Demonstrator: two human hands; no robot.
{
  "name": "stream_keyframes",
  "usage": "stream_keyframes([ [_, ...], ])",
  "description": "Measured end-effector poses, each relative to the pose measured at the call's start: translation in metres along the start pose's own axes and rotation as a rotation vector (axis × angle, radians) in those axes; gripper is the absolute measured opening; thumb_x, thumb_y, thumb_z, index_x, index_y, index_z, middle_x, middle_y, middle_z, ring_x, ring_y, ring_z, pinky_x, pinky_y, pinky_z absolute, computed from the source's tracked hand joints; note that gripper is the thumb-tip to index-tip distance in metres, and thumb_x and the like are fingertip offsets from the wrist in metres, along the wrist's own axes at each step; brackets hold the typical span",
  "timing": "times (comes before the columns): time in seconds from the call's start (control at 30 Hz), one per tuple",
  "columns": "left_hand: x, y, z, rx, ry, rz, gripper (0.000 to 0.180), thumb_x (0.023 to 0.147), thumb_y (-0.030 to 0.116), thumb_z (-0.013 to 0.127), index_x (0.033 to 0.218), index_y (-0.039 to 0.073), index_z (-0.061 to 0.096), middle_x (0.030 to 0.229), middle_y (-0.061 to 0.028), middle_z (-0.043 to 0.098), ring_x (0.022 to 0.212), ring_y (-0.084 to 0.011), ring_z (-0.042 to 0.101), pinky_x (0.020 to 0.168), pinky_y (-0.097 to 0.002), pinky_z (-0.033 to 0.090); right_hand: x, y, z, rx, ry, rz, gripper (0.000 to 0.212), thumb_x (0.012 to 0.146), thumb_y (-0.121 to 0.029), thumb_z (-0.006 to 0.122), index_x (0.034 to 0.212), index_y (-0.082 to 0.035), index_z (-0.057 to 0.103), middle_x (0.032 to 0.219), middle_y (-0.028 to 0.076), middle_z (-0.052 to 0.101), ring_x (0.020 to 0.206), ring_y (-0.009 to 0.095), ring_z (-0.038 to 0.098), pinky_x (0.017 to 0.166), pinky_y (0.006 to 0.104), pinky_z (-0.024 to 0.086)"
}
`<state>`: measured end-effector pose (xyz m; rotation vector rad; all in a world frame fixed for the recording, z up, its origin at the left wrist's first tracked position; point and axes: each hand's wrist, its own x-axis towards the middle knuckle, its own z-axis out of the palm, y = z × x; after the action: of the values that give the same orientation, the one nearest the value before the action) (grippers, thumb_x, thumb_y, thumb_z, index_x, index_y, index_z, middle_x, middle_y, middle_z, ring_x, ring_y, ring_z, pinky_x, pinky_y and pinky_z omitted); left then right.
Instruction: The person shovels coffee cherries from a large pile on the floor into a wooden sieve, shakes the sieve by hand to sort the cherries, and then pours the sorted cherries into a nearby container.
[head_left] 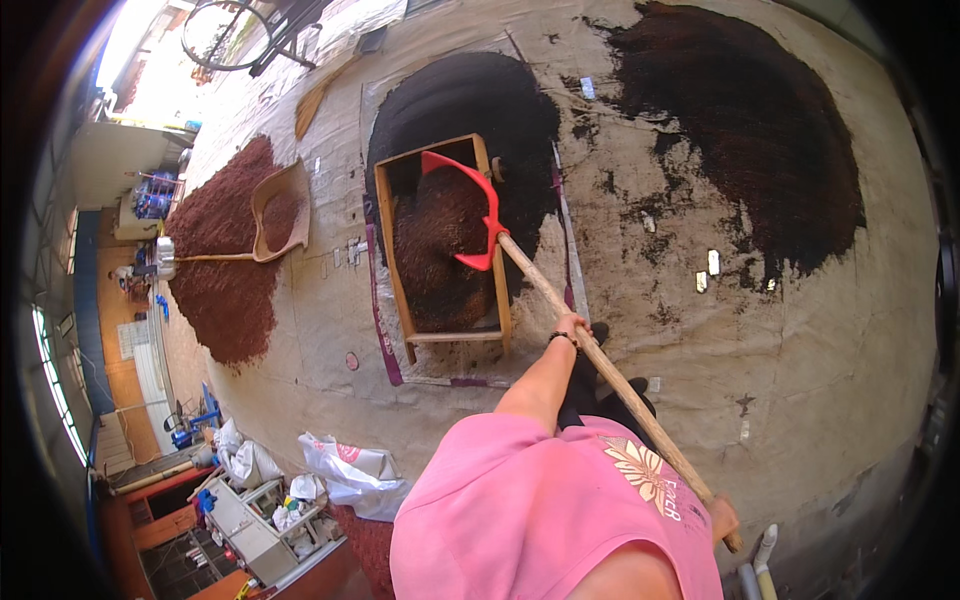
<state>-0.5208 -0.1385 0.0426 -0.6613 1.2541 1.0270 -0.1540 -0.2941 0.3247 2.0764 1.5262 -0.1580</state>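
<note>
A shovel with a red plastic blade (491, 225) and a long wooden handle (620, 385) slants across the view. My left hand (570, 326), with a dark bracelet at the wrist, is closed round the middle of the handle. Near its rear end, beside my hip, my right hand (723, 517) grips the handle, partly hidden by my pink shirt. The blade is over a rectangular wooden frame (503, 290), with brown granular material (440, 225) in and around the blade. Beneath and behind the frame spreads a dark, fine heap (430, 95).
Left of the frame lies a reddish-brown heap (225, 290) with a second, tan shovel (300, 205) on it. A broad dark pile (740, 110) covers the far right. White sacks (350, 475) and a cluttered cabinet (245, 535) stand at the lower left; pipes (765, 550) at the lower right.
</note>
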Motion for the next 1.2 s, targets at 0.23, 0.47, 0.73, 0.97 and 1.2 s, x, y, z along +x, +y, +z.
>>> stream_keyframes([
  [0.23,-0.021,0.035,0.011,-0.028,0.004,0.055,0.01,0.07,0.012,0.048,0.065,0.005,0.043,0.057,-0.01,0.044,0.052,-0.0249,0.045,0.053,-0.0385,0.042,-0.007,-0.022,0.009,0.074,0.221,-0.041,0.025,0.052,-0.013,0.063,0.071,-0.008,0.048,0.069,0.01,0.052,0.065,0.03,0.052,0.057,0.0402,0.039],
  [0.47,-0.07,0.065,0.032,-0.09,0.026,0.077,0.017,0.073,0.015,0.049,0.06,0.007,0.041,0.053,-0.0069,0.042,0.047,-0.0213,0.042,0.052,-0.0363,0.041,-0.007,-0.039,0.002,0.139,0.459,-0.14,0.021,0.055,-0.006,0.058,0.071,-0.008,0.046,0.067,0.008,0.045,0.067,0.027,0.048,0.059,0.0368,0.036],
  [0.73,-0.075,0.079,0.014,-0.236,-0.211,0.113,0.018,0.069,0.017,0.055,0.058,0.011,0.042,0.052,-0.0026,0.041,0.046,-0.0183,0.041,0.051,-0.033,0.037,-0.002,-0.045,-0.009,0.302,0.482,-0.133,0.031,0.055,0.001,0.057,0.085,-0.005,0.05,0.072,0.01,0.049,0.074,0.028,0.048,0.07,0.0366,0.036],
  [0.97,-0.097,0.065,0.011,-0.291,-0.386,0.057,0.018,0.066,0.016,0.056,0.059,0.01,0.04,0.053,-0.0034,0.038,0.048,-0.0188,0.037,0.054,-0.0333,0.035,0.011,-0.026,0.019,0.289,0.552,-0.002,0.033,0.058,0.0,0.057,0.09,-0.006,0.051,0.079,0.009,0.052,0.081,0.027,0.048,0.081,0.0373,0.034],
  [1.2,-0.097,0.04,0.037,-0.129,-0.208,0.041,0.019,0.068,0.016,0.054,0.057,0.011,0.039,0.049,-0.0038,0.036,0.045,-0.0197,0.037,0.053,-0.0345,0.036,0.004,-0.012,0.053,0.311,0.462,0.106,0.023,0.063,-0.001,0.055,0.085,-0.007,0.052,0.08,0.009,0.053,0.083,0.027,0.049,0.082,0.0371,0.033],
])
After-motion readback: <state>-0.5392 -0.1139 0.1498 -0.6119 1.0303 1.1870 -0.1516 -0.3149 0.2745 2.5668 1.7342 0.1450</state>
